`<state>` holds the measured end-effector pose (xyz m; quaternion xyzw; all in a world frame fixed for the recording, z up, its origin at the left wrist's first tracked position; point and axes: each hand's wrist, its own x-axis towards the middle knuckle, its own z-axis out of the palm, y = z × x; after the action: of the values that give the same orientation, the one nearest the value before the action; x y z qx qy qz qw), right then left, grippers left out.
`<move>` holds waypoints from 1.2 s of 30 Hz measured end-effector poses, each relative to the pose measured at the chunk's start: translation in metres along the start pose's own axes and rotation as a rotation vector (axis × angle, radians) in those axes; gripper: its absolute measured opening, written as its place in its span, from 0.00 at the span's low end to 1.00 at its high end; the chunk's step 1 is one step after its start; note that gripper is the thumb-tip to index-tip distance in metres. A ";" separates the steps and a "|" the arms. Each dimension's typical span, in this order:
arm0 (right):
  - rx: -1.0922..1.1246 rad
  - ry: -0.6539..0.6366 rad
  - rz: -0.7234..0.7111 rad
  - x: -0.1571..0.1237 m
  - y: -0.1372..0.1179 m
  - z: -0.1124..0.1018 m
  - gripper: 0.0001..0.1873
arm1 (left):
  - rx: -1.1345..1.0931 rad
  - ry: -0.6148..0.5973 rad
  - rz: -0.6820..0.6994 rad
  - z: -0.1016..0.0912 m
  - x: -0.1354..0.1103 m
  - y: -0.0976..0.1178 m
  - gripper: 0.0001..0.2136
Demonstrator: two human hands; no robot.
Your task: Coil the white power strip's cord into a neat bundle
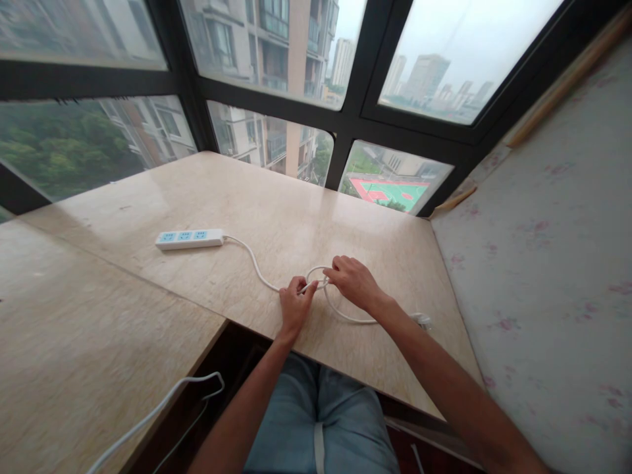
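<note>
A smooth, flexible white cable [256, 266] curves from a long, box-shaped white power strip [189, 244] with three square light-blue socket panels [184, 236], across a glossy beige countertop [276, 204] with marble-like veining. The left hand [295, 306] pinches the cable between thumb and curled fingers, while the right hand [356, 282], its fingertips likewise drawn together, grips it just beside, where the cable bends into a small rounded loop. A wider arc leads rightward to a pale plug [423, 321], its exact shape blurred.
</note>
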<state>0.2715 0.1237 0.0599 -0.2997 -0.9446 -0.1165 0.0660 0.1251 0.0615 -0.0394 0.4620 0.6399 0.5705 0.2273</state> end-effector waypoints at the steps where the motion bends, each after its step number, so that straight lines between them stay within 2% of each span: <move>1: 0.003 -0.003 -0.001 0.000 0.000 0.001 0.06 | -0.020 -0.011 -0.007 0.000 0.000 0.000 0.13; 5: 0.060 0.034 -0.034 -0.001 0.001 0.005 0.07 | -0.084 -0.066 -0.043 -0.001 -0.002 0.001 0.12; 9: 0.332 0.210 0.036 -0.004 0.004 0.003 0.05 | 0.049 -0.028 -0.024 -0.001 -0.003 0.002 0.11; 13: 0.751 0.498 0.274 -0.009 0.011 -0.001 0.05 | 0.094 -0.001 -0.004 0.000 -0.003 0.003 0.11; 18: 1.471 0.842 0.687 -0.015 0.021 0.009 0.15 | 0.071 0.005 0.001 0.000 -0.002 0.004 0.12; 20: 1.713 0.898 0.771 -0.020 0.023 0.016 0.19 | 0.067 0.007 0.004 0.000 -0.002 0.004 0.12; 22: 1.831 0.895 0.814 -0.028 0.023 0.024 0.21 | 0.060 0.007 0.002 -0.001 -0.002 0.003 0.12; 25: 1.791 0.874 0.842 -0.045 0.025 0.035 0.21 | 0.048 0.008 -0.013 -0.001 -0.003 0.002 0.11; 29: 1.474 0.766 0.819 -0.068 0.031 0.037 0.18 | 0.003 0.000 -0.026 0.000 -0.003 0.001 0.11; 32: 1.155 0.656 0.684 -0.078 0.030 0.015 0.16 | -0.023 -0.006 -0.038 0.000 -0.003 0.001 0.10; 36: 0.705 0.610 0.334 -0.071 0.008 -0.037 0.16 | -0.026 -0.033 -0.045 0.000 -0.003 0.003 0.10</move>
<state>0.3356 0.0810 0.0835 -0.3587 -0.8032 0.1398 0.4545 0.1276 0.0585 -0.0375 0.4539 0.6387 0.5659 0.2564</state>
